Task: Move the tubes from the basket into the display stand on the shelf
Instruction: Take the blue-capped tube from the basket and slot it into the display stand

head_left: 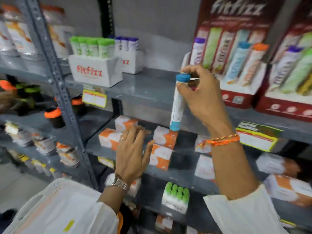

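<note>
My right hand grips a white tube with a blue cap near its top, holding it upright in front of the grey shelf edge. Just right of it stands the red Fitfizz display stand on the shelf, with several slanted tubes in its slots. My left hand is spread flat and holds nothing, hovering before the orange-and-white boxes one shelf lower. The white basket sits at the bottom left, partly behind my left sleeve; its contents are hidden.
A white Fitfizz box of green-capped tubes and another of purple-capped tubes stand on the same shelf to the left. A second red stand is at the far right. A grey upright post divides the shelving.
</note>
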Motion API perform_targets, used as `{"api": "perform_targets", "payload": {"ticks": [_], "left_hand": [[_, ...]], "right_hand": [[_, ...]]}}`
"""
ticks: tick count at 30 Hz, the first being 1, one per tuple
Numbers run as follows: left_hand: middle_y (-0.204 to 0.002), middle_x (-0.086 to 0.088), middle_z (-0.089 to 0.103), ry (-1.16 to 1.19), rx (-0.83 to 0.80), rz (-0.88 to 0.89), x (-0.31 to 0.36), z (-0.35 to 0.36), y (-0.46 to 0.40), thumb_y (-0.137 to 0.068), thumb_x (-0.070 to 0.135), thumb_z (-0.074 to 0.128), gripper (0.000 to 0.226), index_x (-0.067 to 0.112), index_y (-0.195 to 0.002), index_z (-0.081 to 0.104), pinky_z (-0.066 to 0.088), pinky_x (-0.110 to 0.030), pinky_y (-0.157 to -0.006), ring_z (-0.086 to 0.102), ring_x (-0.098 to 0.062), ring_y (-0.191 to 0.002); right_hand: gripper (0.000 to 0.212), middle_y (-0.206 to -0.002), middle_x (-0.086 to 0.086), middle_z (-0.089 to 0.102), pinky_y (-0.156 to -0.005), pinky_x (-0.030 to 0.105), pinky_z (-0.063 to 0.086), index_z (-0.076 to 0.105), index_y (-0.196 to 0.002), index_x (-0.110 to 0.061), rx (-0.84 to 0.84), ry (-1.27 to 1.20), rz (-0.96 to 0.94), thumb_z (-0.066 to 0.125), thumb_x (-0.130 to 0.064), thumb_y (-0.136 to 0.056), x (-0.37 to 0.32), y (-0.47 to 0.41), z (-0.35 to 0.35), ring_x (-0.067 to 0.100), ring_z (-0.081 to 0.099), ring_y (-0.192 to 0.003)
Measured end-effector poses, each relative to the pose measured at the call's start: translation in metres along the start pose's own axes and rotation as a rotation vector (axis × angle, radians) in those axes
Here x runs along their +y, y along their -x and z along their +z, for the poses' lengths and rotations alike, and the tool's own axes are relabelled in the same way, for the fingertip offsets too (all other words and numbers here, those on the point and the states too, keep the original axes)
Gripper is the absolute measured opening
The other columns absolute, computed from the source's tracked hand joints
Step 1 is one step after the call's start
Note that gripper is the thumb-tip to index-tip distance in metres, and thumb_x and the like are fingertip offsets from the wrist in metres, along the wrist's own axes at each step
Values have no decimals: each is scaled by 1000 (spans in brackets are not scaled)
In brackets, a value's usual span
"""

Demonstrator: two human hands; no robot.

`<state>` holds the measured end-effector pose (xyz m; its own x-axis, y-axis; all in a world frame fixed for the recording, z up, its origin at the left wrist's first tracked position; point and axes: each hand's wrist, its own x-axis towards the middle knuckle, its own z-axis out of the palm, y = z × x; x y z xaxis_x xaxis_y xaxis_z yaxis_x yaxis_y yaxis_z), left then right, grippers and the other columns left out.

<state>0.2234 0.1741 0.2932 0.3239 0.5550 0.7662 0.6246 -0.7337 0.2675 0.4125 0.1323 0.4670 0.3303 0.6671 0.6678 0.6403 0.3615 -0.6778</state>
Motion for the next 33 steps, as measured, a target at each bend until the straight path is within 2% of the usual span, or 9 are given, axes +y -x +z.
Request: {"api": "perform_targets", "payload": {"ticks": [4,8,11,13,16,18,20,27,33], "left_hand": [[-121,-10,60,70,31,140,42,30,-62,-100,34,53,31,10,-117,63,43,-44,-91,54,-33,-103],[-127,-9,59,127,21,233,72,65,-100,-98,35,53,37,11,-126,60,43,-43,-99,56,-32,-112],[-128,-8,62,137,35,240,78,87,-111,-99,39,49,42,12,-130,58,41,-44,-101,58,-31,-114],[-122,-6,65,111,100,240,82,96,-111,-99,39,48,40,14,-126,62,39,-43,-98,59,-30,-107],[-114,-7,68,82,201,205,90,104,-108,-97,37,48,36,13,-116,68,38,-44,-97,57,-29,-101],[-113,-8,69,67,225,166,96,108,-108,-95,37,48,36,13,-114,69,37,-46,-98,57,-30,-101],[-113,-9,69,38,236,160,98,111,-109,-96,37,48,36,13,-113,69,37,-48,-98,57,-32,-101],[-111,-12,67,-26,274,165,94,119,-110,-99,40,43,40,12,-112,68,38,-50,-96,56,-36,-98],[-114,-11,66,-36,277,178,92,121,-110,-101,42,41,41,13,-115,66,36,-49,-99,55,-36,-101]], "right_hand": [[31,-101,-13,67,-79,24,55,63,-115,-24,139,208,-18,70,-21,-86,-12,-11,-93,0,66,-79],[33,-97,-2,70,-80,38,57,68,-114,-18,293,459,-3,68,-28,-83,-20,-21,-179,14,63,-78],[27,-96,9,72,-82,34,51,71,-110,-11,370,659,61,72,-22,-85,-19,-28,-231,25,64,-86],[24,-103,12,71,-80,28,45,72,-109,-6,383,753,102,73,-18,-88,-15,-33,-254,22,60,-91],[24,-113,14,70,-84,25,43,71,-111,-2,420,829,114,70,-13,-89,-2,-43,-276,18,57,-103],[26,-116,16,68,-79,15,35,69,-114,-1,429,852,113,68,-11,-91,8,-49,-285,12,50,-104],[29,-120,17,66,-77,13,31,68,-118,-1,436,868,111,67,-12,-91,17,-56,-292,12,44,-104],[31,-120,17,67,-91,28,53,69,-115,-2,437,877,96,74,-11,-86,51,-75,-307,24,63,-109],[31,-120,15,68,-95,36,56,70,-114,-4,458,848,112,76,-14,-85,60,-75,-312,25,65,-108]]}}
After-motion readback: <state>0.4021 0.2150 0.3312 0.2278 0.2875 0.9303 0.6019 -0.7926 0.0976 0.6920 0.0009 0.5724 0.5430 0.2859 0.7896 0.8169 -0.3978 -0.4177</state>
